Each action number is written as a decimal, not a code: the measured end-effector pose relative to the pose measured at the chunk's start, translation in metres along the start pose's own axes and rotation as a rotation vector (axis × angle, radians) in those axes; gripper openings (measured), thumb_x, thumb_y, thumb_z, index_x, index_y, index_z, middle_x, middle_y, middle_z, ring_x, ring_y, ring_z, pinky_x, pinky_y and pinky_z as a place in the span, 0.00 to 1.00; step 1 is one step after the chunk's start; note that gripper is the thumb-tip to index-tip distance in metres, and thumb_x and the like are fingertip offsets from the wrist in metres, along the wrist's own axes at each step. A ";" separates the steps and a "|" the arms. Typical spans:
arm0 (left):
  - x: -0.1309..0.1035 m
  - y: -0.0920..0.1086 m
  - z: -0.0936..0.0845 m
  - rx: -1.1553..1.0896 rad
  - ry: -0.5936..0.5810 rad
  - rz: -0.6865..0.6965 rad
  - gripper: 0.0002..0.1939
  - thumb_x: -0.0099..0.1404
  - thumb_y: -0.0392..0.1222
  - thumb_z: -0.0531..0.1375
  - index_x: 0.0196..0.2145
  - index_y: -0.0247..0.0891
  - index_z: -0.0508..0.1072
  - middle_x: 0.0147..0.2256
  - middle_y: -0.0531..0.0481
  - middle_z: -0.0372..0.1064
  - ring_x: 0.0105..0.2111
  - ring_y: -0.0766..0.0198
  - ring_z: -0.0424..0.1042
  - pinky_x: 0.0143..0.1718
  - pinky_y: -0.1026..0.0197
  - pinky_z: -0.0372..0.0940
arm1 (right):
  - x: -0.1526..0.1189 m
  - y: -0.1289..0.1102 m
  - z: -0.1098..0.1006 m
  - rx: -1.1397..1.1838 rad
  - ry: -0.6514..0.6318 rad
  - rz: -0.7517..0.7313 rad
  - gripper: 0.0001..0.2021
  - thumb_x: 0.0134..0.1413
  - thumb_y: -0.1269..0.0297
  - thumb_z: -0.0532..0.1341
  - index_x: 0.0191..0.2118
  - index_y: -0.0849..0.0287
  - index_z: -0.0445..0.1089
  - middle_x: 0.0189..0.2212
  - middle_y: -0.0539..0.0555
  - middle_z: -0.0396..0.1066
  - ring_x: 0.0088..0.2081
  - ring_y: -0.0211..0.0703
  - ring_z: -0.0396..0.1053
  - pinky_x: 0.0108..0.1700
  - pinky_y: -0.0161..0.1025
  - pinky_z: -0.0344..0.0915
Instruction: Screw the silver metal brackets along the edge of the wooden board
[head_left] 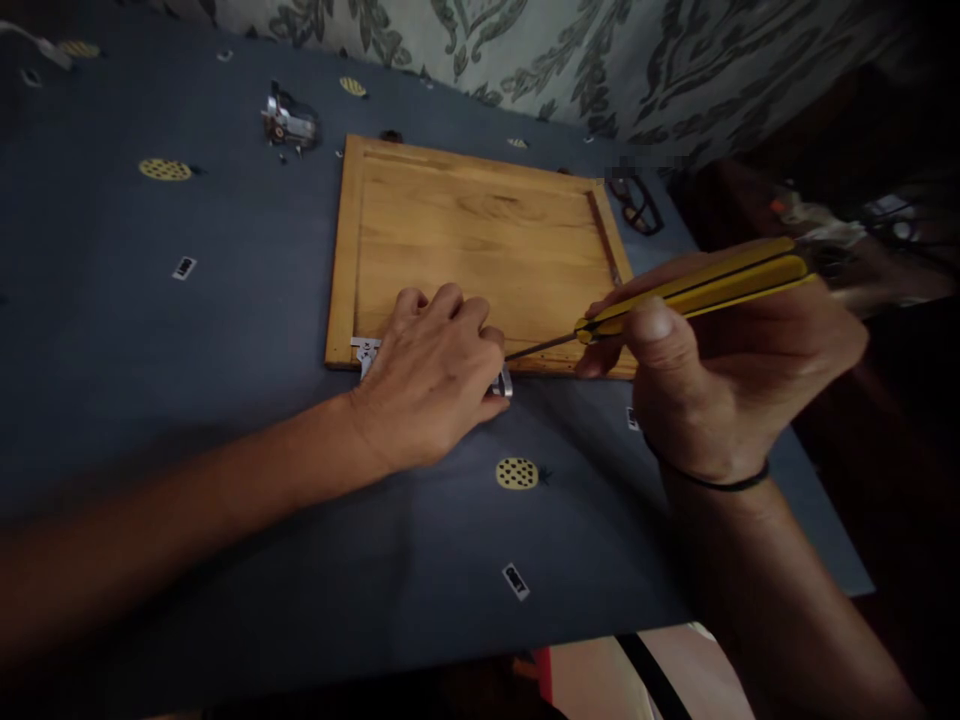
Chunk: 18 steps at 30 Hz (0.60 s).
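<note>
A framed wooden panel like a cabinet door (480, 225) lies flat on the blue-grey table covering. At its near edge is a metal hinge (365, 348), mostly hidden under my left hand (435, 380), whose curled fingers press it against the wood. My right hand (739, 365) wraps around a screwdriver (694, 288) with a yellow, black-striped handle. The thin shaft slants down leftward to the hinge, beside my left fingers; its tip is hidden there.
A second metal hinge (291, 122) sits beyond the panel's left corner. Eyeglasses (637, 205) rest past its right side. A patterned curtain (495, 45) hangs along the back. Dim clutter (847, 225) stands at the right, and a white cable (41, 42) lies far left.
</note>
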<state>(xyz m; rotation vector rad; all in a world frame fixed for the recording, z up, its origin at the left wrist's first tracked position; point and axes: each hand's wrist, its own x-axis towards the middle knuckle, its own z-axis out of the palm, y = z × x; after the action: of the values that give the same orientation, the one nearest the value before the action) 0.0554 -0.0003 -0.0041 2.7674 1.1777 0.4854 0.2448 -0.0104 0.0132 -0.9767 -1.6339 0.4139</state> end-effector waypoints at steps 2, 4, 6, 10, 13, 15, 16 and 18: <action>0.000 0.000 0.000 0.001 0.001 -0.004 0.14 0.67 0.49 0.64 0.38 0.33 0.77 0.40 0.40 0.71 0.47 0.46 0.66 0.44 0.48 0.58 | 0.000 0.000 -0.001 0.051 -0.032 0.033 0.09 0.55 0.57 0.69 0.40 0.54 0.79 0.30 0.46 0.75 0.22 0.32 0.72 0.19 0.32 0.68; 0.000 0.000 0.000 0.003 0.000 -0.008 0.14 0.66 0.49 0.64 0.38 0.33 0.77 0.40 0.41 0.71 0.47 0.46 0.66 0.44 0.48 0.58 | 0.000 0.000 -0.002 0.091 -0.085 0.070 0.11 0.56 0.55 0.68 0.44 0.52 0.78 0.35 0.47 0.77 0.25 0.33 0.74 0.22 0.33 0.73; 0.000 0.000 -0.001 0.003 0.001 -0.009 0.15 0.66 0.50 0.64 0.38 0.33 0.77 0.40 0.40 0.71 0.47 0.46 0.66 0.44 0.48 0.58 | -0.001 -0.001 -0.003 0.123 -0.132 0.094 0.11 0.58 0.55 0.67 0.45 0.50 0.79 0.39 0.48 0.77 0.29 0.34 0.76 0.24 0.34 0.76; -0.001 0.000 0.001 0.004 0.015 0.001 0.15 0.66 0.50 0.64 0.39 0.33 0.77 0.40 0.40 0.71 0.47 0.46 0.66 0.43 0.48 0.58 | -0.002 -0.002 -0.004 0.160 -0.150 0.067 0.09 0.59 0.58 0.67 0.44 0.49 0.80 0.42 0.48 0.77 0.37 0.38 0.78 0.27 0.34 0.79; -0.002 -0.001 0.002 0.008 0.031 0.011 0.15 0.66 0.50 0.64 0.38 0.33 0.77 0.41 0.40 0.71 0.47 0.46 0.66 0.43 0.48 0.58 | -0.002 -0.004 -0.003 0.142 -0.163 0.055 0.08 0.58 0.60 0.68 0.43 0.51 0.80 0.40 0.49 0.78 0.35 0.38 0.78 0.28 0.36 0.80; -0.002 -0.001 0.002 0.010 0.035 0.015 0.15 0.66 0.50 0.64 0.39 0.33 0.77 0.41 0.40 0.71 0.47 0.45 0.67 0.43 0.48 0.58 | -0.002 -0.004 -0.002 0.129 -0.154 0.058 0.07 0.57 0.61 0.68 0.42 0.52 0.81 0.38 0.48 0.79 0.31 0.37 0.77 0.26 0.36 0.79; -0.001 -0.001 0.002 0.010 0.034 0.016 0.15 0.66 0.50 0.64 0.39 0.33 0.77 0.40 0.40 0.71 0.47 0.45 0.67 0.43 0.47 0.58 | -0.002 -0.005 -0.001 0.123 -0.144 0.057 0.07 0.56 0.62 0.69 0.41 0.52 0.81 0.37 0.48 0.79 0.28 0.35 0.76 0.25 0.36 0.78; -0.001 -0.001 0.002 0.009 0.028 0.016 0.15 0.66 0.50 0.64 0.38 0.33 0.77 0.40 0.40 0.71 0.47 0.45 0.67 0.42 0.47 0.58 | -0.001 -0.004 0.001 0.103 -0.116 0.037 0.05 0.55 0.64 0.69 0.38 0.52 0.81 0.35 0.47 0.78 0.25 0.34 0.74 0.22 0.35 0.75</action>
<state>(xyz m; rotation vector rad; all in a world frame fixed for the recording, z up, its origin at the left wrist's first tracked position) 0.0547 -0.0001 -0.0067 2.7882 1.1674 0.5230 0.2426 -0.0140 0.0153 -0.9213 -1.6828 0.5839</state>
